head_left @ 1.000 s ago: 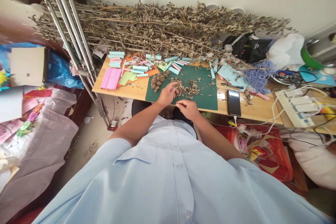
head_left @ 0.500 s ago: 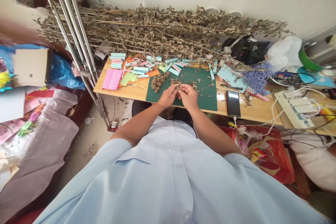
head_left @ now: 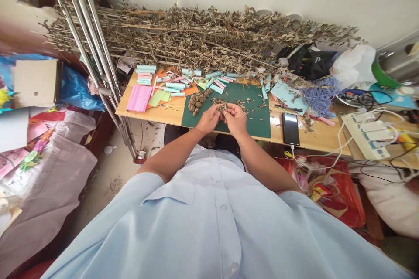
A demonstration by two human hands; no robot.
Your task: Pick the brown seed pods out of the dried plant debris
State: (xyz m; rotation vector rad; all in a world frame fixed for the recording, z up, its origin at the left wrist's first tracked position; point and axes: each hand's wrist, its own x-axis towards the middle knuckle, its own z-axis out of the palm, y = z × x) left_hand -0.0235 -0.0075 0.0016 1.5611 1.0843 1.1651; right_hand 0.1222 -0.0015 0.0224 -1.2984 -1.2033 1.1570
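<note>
My left hand (head_left: 208,120) and my right hand (head_left: 235,118) meet over the near edge of a dark green cutting mat (head_left: 257,123) on a wooden table (head_left: 163,114). Both hands pinch a small clump of dried leaves (head_left: 222,113) between their fingertips. A loose heap of crumbled dried leaves (head_left: 229,103) lies on the mat just beyond the hands. A cluster of small rolled leaf balls (head_left: 198,100) sits on the mat's left part.
A long pile of dried leafy branches (head_left: 196,39) runs along the wall. Blue and pink paper rolls (head_left: 173,83) and pink paper (head_left: 139,97) lie left of the mat. A black phone (head_left: 290,128), power strip (head_left: 368,137) and cables are right. Metal crutches (head_left: 94,61) lean at left.
My right hand rose from the table's near edge to join my left hand, and both now pinch the same clump of leaves.
</note>
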